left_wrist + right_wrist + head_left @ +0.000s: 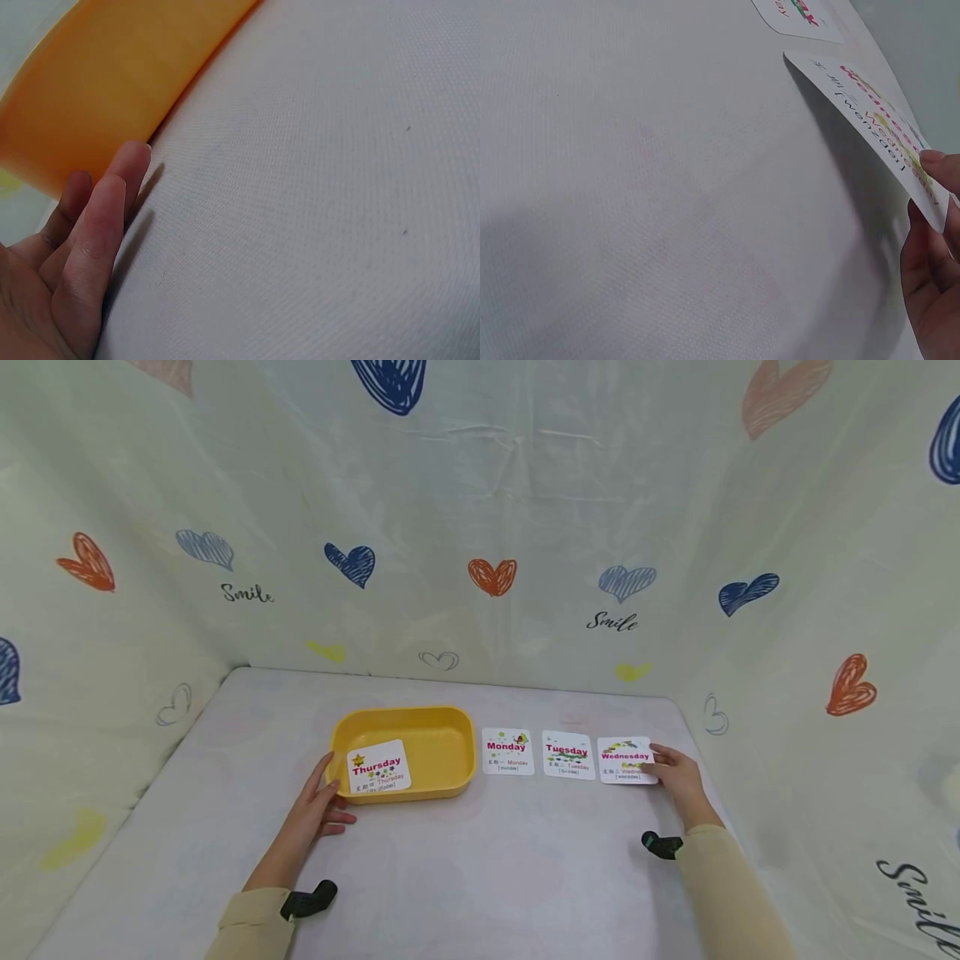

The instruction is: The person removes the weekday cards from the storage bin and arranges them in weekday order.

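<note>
Between the thumb and fingers of my right hand (678, 783) is the right edge of a white Wednesday card (624, 758). In the right wrist view that card (866, 120) is tilted, its gripped edge raised off the table. My left hand (313, 810) rests against the near left corner of a yellow tray (442, 787), some fingers extended along its outside. The left wrist view has these fingers (94, 240) fairly straight beside the tray wall (112, 82). Inside the tray, a Thursday card (378, 767) leans at the left end.
A Monday card (507, 752) and a Tuesday card (568, 755) lie in a row between the tray and the Wednesday card. The white table (495, 877) meets a heart-printed curtain (540, 635) at its back and sides.
</note>
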`<action>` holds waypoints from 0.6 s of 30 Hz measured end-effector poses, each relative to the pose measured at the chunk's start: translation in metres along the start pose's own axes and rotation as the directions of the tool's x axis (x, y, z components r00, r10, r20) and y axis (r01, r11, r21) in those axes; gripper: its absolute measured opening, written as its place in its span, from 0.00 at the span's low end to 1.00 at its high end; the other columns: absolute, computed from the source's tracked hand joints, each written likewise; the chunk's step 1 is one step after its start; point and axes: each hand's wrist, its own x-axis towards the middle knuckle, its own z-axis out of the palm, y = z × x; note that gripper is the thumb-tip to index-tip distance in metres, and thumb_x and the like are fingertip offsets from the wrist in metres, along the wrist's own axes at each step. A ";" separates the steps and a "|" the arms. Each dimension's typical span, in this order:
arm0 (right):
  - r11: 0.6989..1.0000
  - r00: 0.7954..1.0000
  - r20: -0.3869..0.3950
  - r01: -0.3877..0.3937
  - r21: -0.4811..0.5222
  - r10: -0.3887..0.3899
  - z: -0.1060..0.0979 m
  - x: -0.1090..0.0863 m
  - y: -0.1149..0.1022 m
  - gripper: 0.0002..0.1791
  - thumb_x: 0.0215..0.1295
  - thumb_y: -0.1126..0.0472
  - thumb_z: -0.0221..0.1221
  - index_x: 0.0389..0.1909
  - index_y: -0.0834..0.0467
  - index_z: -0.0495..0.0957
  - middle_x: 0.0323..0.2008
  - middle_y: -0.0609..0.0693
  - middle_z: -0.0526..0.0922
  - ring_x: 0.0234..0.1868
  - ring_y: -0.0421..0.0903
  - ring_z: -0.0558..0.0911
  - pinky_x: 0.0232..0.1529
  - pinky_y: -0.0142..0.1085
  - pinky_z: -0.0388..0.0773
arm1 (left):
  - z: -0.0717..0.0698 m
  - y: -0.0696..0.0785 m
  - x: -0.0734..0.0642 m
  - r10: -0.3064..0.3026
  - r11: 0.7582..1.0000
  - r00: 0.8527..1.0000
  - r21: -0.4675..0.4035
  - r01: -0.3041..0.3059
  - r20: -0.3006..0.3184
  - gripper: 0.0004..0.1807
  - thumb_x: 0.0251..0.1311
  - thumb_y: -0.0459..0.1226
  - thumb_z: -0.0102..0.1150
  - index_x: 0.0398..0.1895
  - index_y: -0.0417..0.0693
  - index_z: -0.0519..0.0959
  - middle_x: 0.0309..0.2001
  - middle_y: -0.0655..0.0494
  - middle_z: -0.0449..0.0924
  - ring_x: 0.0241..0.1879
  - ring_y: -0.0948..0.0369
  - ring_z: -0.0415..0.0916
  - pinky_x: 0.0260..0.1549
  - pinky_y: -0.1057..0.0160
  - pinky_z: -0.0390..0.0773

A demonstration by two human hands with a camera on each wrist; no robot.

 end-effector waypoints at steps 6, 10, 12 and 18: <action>0.998 1.000 0.006 0.017 -0.057 -0.017 0.002 0.009 0.008 0.36 0.64 0.65 0.61 0.72 0.61 0.61 0.64 0.65 0.66 0.61 0.58 0.69 0.58 0.46 0.70 | 0.001 -0.001 0.002 0.004 1.000 1.000 0.000 -0.004 -0.009 0.35 0.74 0.52 0.40 0.77 0.75 0.39 0.39 0.45 0.73 0.32 0.52 0.84 0.32 0.60 0.82; 0.997 1.000 0.000 0.023 -0.071 -0.023 0.004 0.012 0.011 0.37 0.63 0.66 0.62 0.72 0.64 0.59 0.66 0.68 0.63 0.63 0.62 0.65 0.65 0.53 0.62 | 0.001 0.000 0.002 0.004 1.000 1.000 0.005 -0.004 -0.015 0.34 0.74 0.52 0.40 0.77 0.75 0.39 0.39 0.45 0.73 0.32 0.52 0.84 0.32 0.59 0.82; 0.997 1.000 -0.006 0.023 -0.079 -0.024 0.004 0.013 0.013 0.37 0.62 0.66 0.62 0.72 0.64 0.59 0.66 0.68 0.63 0.64 0.62 0.64 0.65 0.54 0.61 | 0.002 0.000 0.001 0.000 1.000 1.000 0.005 0.000 -0.018 0.35 0.74 0.52 0.40 0.77 0.75 0.39 0.40 0.44 0.73 0.32 0.52 0.84 0.32 0.59 0.82; 0.994 0.999 -0.025 0.030 -0.101 -0.033 0.006 0.015 0.017 0.37 0.63 0.66 0.62 0.72 0.64 0.59 0.66 0.68 0.63 0.64 0.63 0.64 0.65 0.53 0.62 | 0.002 0.002 -0.001 -0.003 1.000 1.000 0.005 0.003 -0.023 0.35 0.74 0.52 0.41 0.77 0.75 0.40 0.40 0.44 0.73 0.32 0.52 0.83 0.33 0.59 0.82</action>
